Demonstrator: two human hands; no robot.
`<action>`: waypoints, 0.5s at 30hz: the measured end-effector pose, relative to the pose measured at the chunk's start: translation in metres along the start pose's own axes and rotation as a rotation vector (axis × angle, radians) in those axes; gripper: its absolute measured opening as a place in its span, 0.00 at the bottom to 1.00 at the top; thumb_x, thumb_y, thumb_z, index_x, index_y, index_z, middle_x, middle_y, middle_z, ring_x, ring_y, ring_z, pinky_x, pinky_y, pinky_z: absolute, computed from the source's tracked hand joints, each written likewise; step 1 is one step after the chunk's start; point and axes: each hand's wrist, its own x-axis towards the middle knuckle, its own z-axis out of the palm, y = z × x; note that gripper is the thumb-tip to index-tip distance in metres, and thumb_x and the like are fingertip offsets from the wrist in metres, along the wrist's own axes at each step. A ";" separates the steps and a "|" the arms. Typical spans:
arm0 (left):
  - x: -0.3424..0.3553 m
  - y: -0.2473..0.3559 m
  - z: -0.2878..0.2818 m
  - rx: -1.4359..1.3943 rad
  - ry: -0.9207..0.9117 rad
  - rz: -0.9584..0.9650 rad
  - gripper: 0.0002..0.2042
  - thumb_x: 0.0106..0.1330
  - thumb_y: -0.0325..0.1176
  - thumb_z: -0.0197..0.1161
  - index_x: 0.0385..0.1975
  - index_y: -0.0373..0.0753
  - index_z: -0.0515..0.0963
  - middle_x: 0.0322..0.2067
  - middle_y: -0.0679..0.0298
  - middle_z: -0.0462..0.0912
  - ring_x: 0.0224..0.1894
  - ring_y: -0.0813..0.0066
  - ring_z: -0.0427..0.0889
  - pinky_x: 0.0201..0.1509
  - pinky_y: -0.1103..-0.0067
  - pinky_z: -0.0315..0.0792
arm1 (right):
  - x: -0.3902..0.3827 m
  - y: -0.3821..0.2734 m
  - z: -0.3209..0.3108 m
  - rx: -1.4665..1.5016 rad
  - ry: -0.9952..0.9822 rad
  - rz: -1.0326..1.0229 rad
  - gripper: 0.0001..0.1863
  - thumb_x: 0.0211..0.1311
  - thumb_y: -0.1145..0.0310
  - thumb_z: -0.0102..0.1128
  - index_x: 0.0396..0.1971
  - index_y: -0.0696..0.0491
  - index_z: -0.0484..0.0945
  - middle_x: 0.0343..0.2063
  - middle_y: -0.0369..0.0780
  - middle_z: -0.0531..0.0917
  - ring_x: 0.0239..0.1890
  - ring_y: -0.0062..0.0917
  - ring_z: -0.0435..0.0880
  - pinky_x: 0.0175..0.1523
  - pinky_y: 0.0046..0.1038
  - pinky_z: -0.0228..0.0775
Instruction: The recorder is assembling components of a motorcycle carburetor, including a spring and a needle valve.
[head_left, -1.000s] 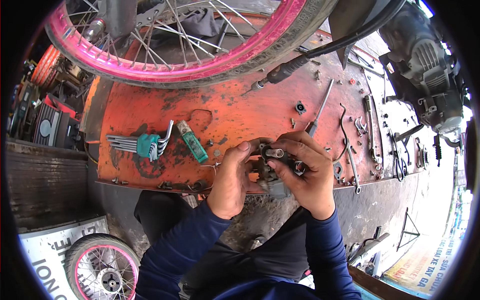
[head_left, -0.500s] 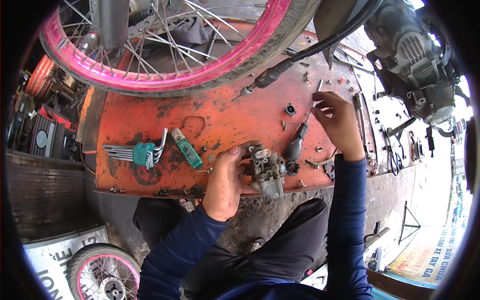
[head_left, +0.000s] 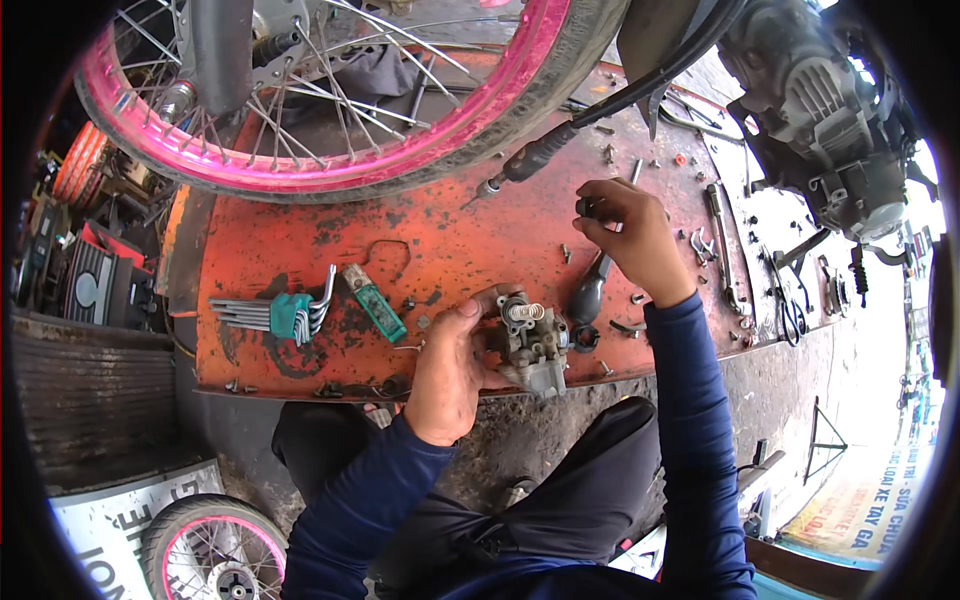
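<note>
My left hand (head_left: 450, 375) is wrapped round a grey metal carburetor (head_left: 542, 358), held over the near edge of the orange bench. A bright coil spring (head_left: 525, 312) sticks out of the carburetor's top opening. Further right and higher, my right hand (head_left: 640, 238) pinches a small black cap (head_left: 584, 207) between thumb and fingers, above the bench. Beneath that hand lies a screwdriver (head_left: 588, 292) with a black handle, its shaft partly hidden by my fingers. A black ring-shaped part (head_left: 585, 338) rests just right of the carburetor.
A hex key set (head_left: 285, 318) in a green holder and a green-and-white box (head_left: 375, 303) lie left on the orange bench (head_left: 290, 240). A pink-rimmed wheel (head_left: 330, 175) overhangs the far side. A wrench (head_left: 722, 245) and scattered screws lie right, below a hanging engine (head_left: 825, 120).
My right hand has picked the small black cap off the bench and moved slightly left and nearer. The spring leans differently on the carburetor, which my left hand still holds in place.
</note>
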 end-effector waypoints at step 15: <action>-0.002 0.003 0.012 0.069 -0.051 0.073 0.28 0.67 0.44 0.54 0.62 0.29 0.70 0.49 0.57 0.80 0.49 0.65 0.83 0.42 0.64 0.87 | -0.084 -0.052 0.011 0.831 0.464 0.126 0.12 0.65 0.82 0.60 0.47 0.61 0.75 0.39 0.35 0.80 0.39 0.15 0.76 0.46 0.20 0.70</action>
